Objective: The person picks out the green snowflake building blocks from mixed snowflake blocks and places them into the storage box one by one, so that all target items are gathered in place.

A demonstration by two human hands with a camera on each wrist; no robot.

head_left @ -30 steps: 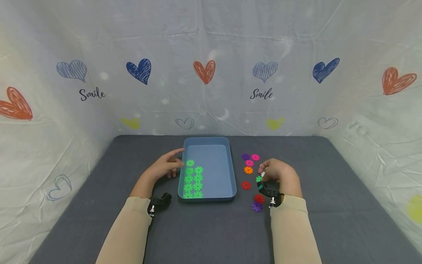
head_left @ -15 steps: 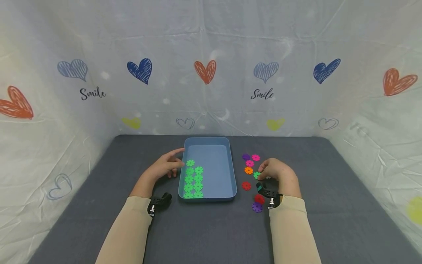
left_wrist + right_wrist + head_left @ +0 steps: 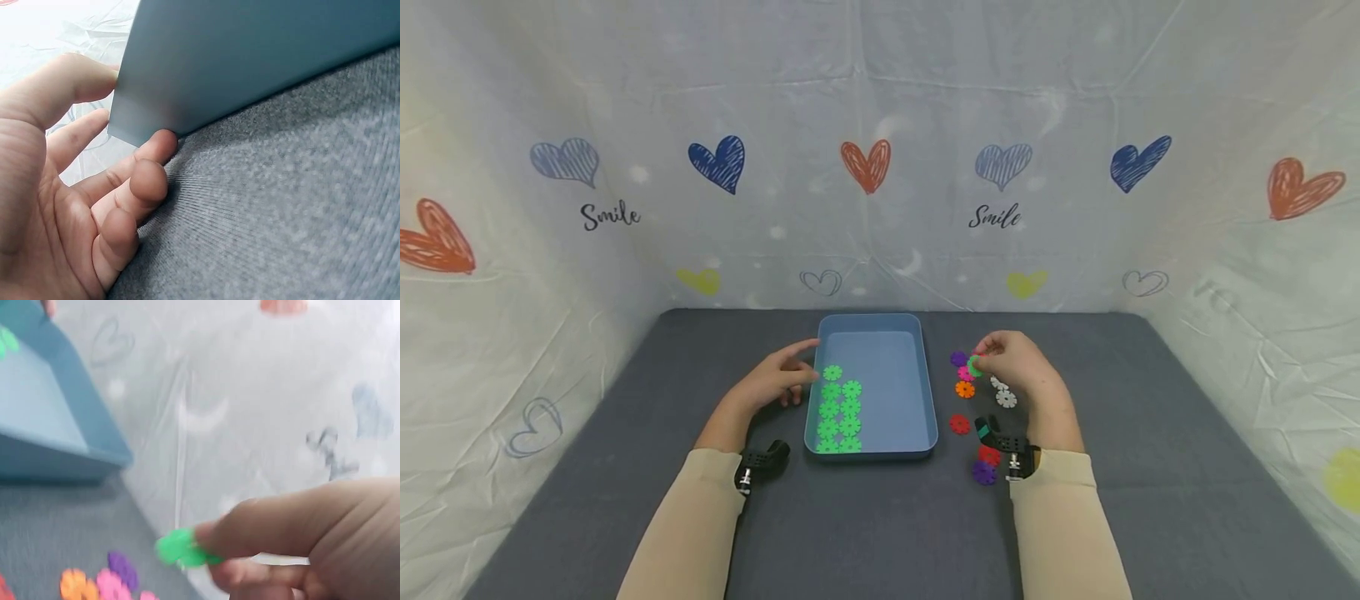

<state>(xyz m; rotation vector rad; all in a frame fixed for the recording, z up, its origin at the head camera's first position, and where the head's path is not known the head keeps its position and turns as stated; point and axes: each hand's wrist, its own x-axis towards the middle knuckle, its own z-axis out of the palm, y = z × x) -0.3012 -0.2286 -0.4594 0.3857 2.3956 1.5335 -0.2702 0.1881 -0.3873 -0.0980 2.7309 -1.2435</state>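
Observation:
My right hand (image 3: 1018, 360) pinches a green snowflake disc (image 3: 181, 547) between thumb and fingers, raised above the other loose discs. The blue tray (image 3: 891, 383) stands in the middle of the table, with several green snowflake discs (image 3: 851, 407) laid in two columns along its left side. Against the tray's left wall rests my left hand (image 3: 767, 379). In the left wrist view its thumb and fingertips (image 3: 165, 144) touch the outside of the wall, the lower fingers loosely bent by the cloth.
Right of the tray lie loose discs: purple (image 3: 958, 358), orange (image 3: 965, 389), red (image 3: 959, 424), pink (image 3: 966, 374) and white (image 3: 1006, 399). Nearer the front, another red disc (image 3: 989, 455) overlaps a purple disc (image 3: 984, 473). A printed curtain (image 3: 925, 100) closes off the back and sides.
My right hand has drawn the green disc out from beside the white discs, then lifted it forward and left. Two white discs now show. The left hand and tray have stayed put.

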